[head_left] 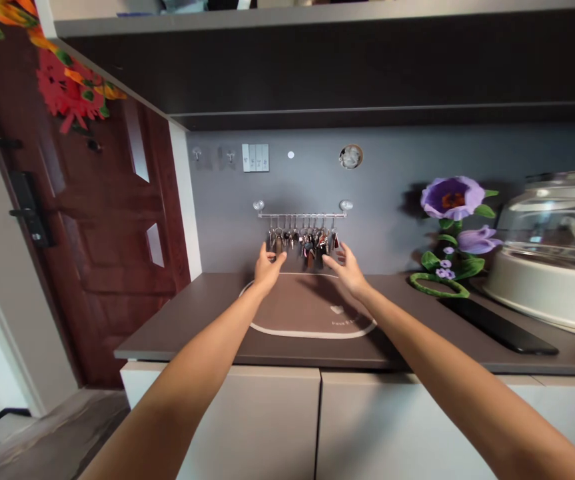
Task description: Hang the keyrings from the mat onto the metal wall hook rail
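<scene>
Several bunches of keys (310,241) hang from hooks on a clear rail (302,215), fixed to the grey wall by two round suction cups. My left hand (268,267) is raised in front of the left end of the row, thumb and fingers apart, with nothing seen in it. At the right end, my right hand (347,267) is held up the same way, fingers spread, close to a dark red key tag (336,241). Whether either hand touches the keys, I cannot tell. Beneath both hands lies a brown mat (297,307) with a pale border.
On the right of the counter (217,313) are a purple knitted flower (452,198), a black phone-like slab (502,327) and a white appliance (542,267) with a clear lid. A dark shelf (317,73) overhangs the counter. A red-brown door (112,253) stands at left.
</scene>
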Demonstrator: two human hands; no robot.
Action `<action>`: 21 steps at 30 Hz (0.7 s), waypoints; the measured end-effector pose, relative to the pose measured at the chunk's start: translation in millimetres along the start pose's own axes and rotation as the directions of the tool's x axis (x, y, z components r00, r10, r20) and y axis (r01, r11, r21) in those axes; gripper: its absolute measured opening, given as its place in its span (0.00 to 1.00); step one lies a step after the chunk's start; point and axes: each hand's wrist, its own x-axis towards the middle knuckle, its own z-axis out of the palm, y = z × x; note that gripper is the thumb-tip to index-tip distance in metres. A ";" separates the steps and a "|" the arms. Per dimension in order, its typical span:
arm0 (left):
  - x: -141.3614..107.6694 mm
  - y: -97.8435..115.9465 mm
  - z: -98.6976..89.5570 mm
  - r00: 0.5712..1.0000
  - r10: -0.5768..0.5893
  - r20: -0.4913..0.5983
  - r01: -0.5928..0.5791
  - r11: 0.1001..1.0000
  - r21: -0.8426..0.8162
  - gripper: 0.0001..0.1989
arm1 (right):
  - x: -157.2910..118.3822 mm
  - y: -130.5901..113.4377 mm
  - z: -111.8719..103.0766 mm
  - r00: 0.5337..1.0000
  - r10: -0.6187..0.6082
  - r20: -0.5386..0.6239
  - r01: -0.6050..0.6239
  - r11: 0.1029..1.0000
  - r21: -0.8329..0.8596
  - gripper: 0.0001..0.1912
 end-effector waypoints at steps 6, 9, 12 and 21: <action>58.3 1.0 1.1 0.994 -0.102 0.036 0.104 0.994 -0.040 0.31 | 59.0 -3.1 -7.7 0.987 0.155 0.050 -0.157 0.987 0.023 0.33; 80.0 -1.7 8.2 0.981 -0.106 0.164 0.124 0.987 -0.102 0.22 | 73.1 -1.6 -1.3 0.968 0.205 0.142 -0.214 0.976 0.046 0.24; 93.2 -3.3 18.4 0.945 -0.186 0.267 0.250 0.940 -0.230 0.22 | 82.5 6.4 12.9 0.952 0.249 0.177 -0.272 0.955 0.119 0.24; 90.5 0.1 55.5 0.899 -0.235 0.370 0.432 0.615 -0.660 0.15 | 94.4 25.8 59.7 0.956 0.292 0.011 -0.263 0.844 0.468 0.16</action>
